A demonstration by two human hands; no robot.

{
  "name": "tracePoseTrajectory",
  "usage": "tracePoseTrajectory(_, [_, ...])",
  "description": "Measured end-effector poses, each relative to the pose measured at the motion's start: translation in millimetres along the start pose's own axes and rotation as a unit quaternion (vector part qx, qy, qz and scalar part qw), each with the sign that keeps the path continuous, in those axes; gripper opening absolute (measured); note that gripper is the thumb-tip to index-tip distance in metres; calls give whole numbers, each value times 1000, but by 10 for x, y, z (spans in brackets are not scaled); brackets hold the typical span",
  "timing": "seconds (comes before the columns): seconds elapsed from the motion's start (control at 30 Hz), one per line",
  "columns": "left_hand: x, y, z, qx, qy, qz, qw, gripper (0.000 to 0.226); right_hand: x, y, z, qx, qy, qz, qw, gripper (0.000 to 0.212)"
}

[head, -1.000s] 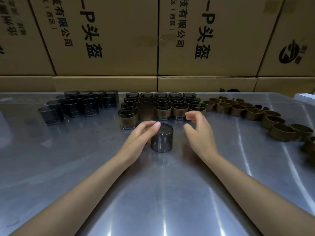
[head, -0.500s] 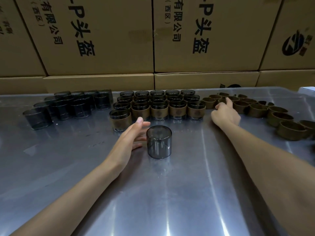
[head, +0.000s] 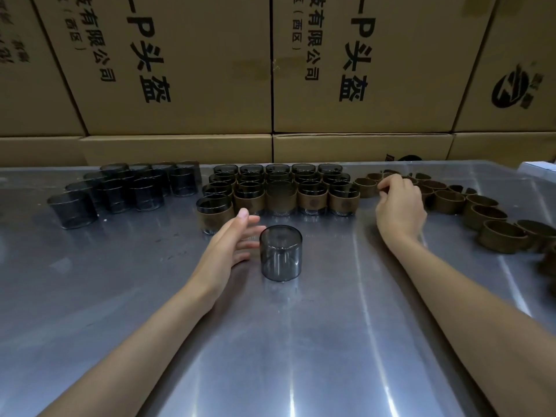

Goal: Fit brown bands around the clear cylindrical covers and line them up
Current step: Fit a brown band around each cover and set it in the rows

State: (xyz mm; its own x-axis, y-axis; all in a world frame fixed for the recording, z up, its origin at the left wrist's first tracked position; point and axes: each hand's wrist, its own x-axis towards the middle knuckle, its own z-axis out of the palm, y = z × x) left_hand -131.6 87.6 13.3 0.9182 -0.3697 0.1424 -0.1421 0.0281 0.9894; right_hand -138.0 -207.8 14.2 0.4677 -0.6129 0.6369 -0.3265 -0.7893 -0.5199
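A clear grey cylindrical cover (head: 280, 252) stands alone, closed end up, on the metal table (head: 301, 341). My left hand (head: 233, 246) lies beside it on the left, fingers straight, close to its wall. My right hand (head: 400, 203) is stretched to the left end of a curved row of loose brown bands (head: 484, 215), its fingers curled onto one band there; the band under the palm is mostly hidden. Behind the lone cover stand rows of banded covers (head: 279, 191).
A cluster of bare clear covers (head: 120, 191) sits at the back left. Stacked cardboard boxes (head: 270, 70) form a wall along the table's far edge. A white object (head: 538, 168) shows at the far right edge.
My right hand left the lone cover, swung out to the right and now curls onto the brown bands. My left hand stayed beside the cover.
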Motion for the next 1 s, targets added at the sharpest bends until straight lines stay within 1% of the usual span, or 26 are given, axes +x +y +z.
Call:
tracePoseTrajectory(0.07, [-23, 23, 4, 4, 7, -1, 1000, 55, -140, -82, -108, 60, 32, 1, 998, 21])
tracePoseTrajectory(0.13, [-52, 46, 5, 6, 11, 0, 1000, 46, -294, -172, -206, 104, 41, 9, 994, 24])
tracePoseTrajectory(0.17, [-67, 55, 6, 6, 15, 1, 1000, 41, -378, -224, -244, 113, 41, -2, 993, 23])
tracePoseTrajectory(0.27, [-112, 79, -1, -2, 35, 9, 999, 21, -633, -412, -350, 129, 34, -72, 988, 16])
tracePoseTrajectory(0.33, [-140, 94, -6, -1, 44, 18, 999, 16, -813, -565, -418, 154, 31, -112, 981, 11])
tracePoseTrajectory(0.43, [-162, 118, -2, 11, 38, 43, 998, 12, -1102, -811, -501, 208, 29, -141, 967, 7])
tracePoseTrajectory(0.53, [-159, 98, 9, 47, 2, 90, 995, 20, -1300, -996, -547, 223, 23, -206, 953, 14])
tracePoseTrajectory(0.6, [-158, 62, 28, 83, -42, 109, 990, 41, -1334, -1041, -550, 204, 18, -257, 944, 18])
tracePoseTrajectory(0.67, [-147, 29, 55, 99, -78, 112, 986, 63, -1328, -1044, -536, 196, 10, -273, 942, 16])
tracePoseTrajectory(0.73, [-156, 30, 82, 98, -102, 99, 985, 71, -1330, -1035, -513, 197, -5, -272, 942, 16])
tracePoseTrajectory(0.8, [-165, 34, 95, 75, -123, 71, 987, 69, -1342, -1028, -489, 199, -31, -276, 940, 16])
tracePoseTrajectory(0.87, [-166, 27, 98, 63, -134, 55, 987, 62, -1350, -1022, -465, 195, -65, -275, 939, 15])
tracePoseTrajectory(0.93, [-159, 22, 100, 76, -131, 53, 987, 57, -1347, -1011, -447, 192, -103, -267, 939, 14])
tracePoseTrajectory(1.0, [-146, 19, 98, 84, -123, 54, 987, 56, -1354, -1002, -443, 219, -160, -256, 928, 14])
